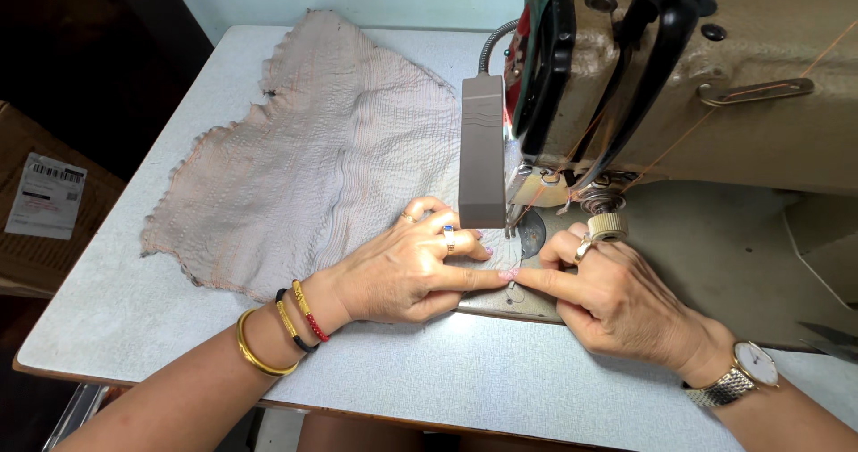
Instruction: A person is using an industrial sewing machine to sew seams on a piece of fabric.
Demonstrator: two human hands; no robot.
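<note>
A crinkled beige-pink fabric piece [304, 157] lies spread on the pale table [429, 372], reaching under the needle area of a tan industrial sewing machine [715, 77]. My left hand [407, 269], with rings and bangles, presses flat on the fabric's near edge just left of the presser foot. My right hand [617, 296], wearing a wristwatch, rests on the metal plate [518, 300], forefinger stretched left to meet the left forefinger's tip. A grey lamp bar [483, 153] hangs over the needle and hides it.
Orange thread [679, 139] runs across the machine's front. A cardboard box [36, 211] with a white label sits off the table's left edge. Scissor tips [831, 340] show at the far right.
</note>
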